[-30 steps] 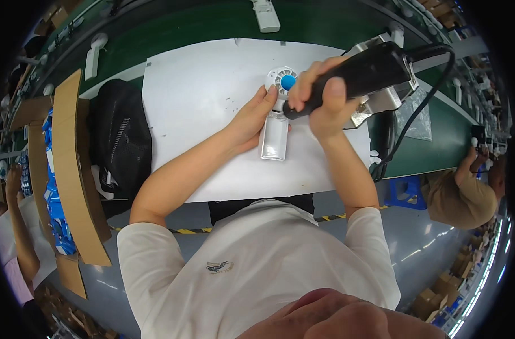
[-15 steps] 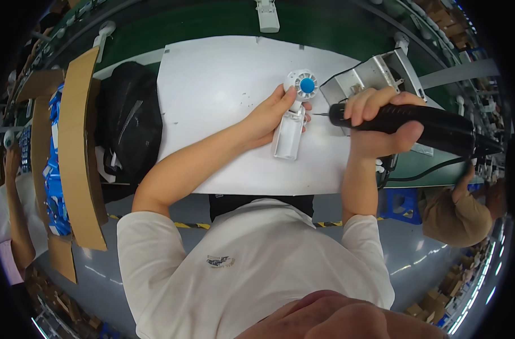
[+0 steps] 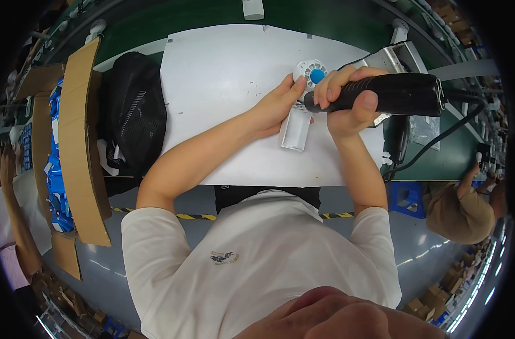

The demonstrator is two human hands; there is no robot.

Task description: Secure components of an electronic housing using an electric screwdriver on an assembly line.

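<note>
While its round head (image 3: 310, 71) points forward, the long white device (image 3: 295, 130) leans right.

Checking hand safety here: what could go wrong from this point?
Slip: the black power tool in the right hand has its nose close to the left hand; a slip might nick a finger.
Twist: the white device appears steadied by the left hand alone, so it could turn.
Snag: the looping cord might catch.

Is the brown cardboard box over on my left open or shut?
Open. The brown cardboard box has its flaps spread apart, and the small blue packets inside show through the gap.
</note>
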